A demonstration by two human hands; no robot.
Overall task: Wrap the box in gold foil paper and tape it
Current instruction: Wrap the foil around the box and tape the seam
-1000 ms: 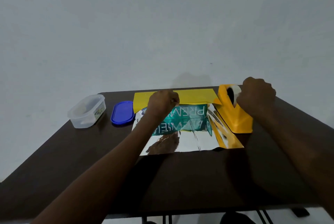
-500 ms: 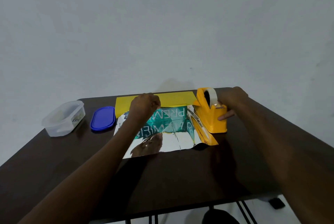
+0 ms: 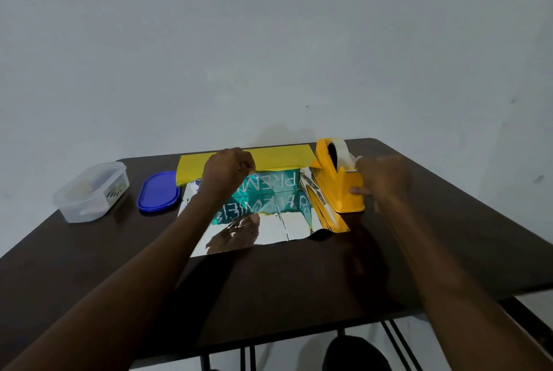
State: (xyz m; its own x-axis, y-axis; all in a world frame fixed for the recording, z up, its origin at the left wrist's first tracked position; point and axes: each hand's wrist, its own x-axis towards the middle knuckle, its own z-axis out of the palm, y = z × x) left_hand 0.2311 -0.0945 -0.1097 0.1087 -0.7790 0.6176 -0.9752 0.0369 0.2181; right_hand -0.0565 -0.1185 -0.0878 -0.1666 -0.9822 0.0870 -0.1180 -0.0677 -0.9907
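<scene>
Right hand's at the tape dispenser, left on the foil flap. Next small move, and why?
Probably pull a strip off the tape dispenser with the right hand: the left hand pins the gold foil paper over the teal box, and no tape shows on that flap.

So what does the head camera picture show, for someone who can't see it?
A left hand holds yellow-gold foil paper over a teal cardboard box on a dark wooden table, while the right hand grips a yellow plastic tape dispenser.

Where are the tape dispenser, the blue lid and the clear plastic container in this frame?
tape dispenser (image 3: 344, 188), head view, on its yellow side wall.
blue lid (image 3: 158, 194), head view, on the middle of its top.
clear plastic container (image 3: 89, 194), head view, on its near side wall.
</scene>
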